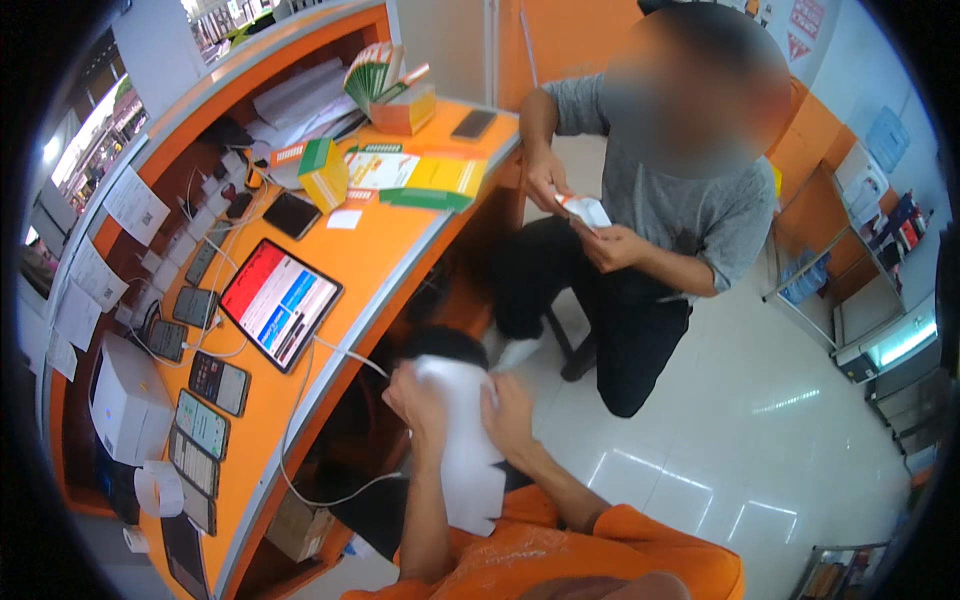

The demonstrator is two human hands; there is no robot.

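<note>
A white sheet of paper or thin card (462, 450) with a notched lower end lies over my lap, held upright between my hands. My left hand (415, 402) grips its left edge near the top, with the fingers curled in. On the opposite edge my right hand (508, 415) pinches the sheet, partly blurred by motion. A co-worker in a grey shirt sits across from me, holding a small white and orange folded piece (587, 211) in both hands.
At my left runs an orange counter (352, 310). It bears a tablet (279, 305), several phones (219, 383) with cables, a green and yellow box (323, 175), flat cards (430, 176) and a white printer-like device (128, 402). A white cable (290, 455) hangs off its edge.
</note>
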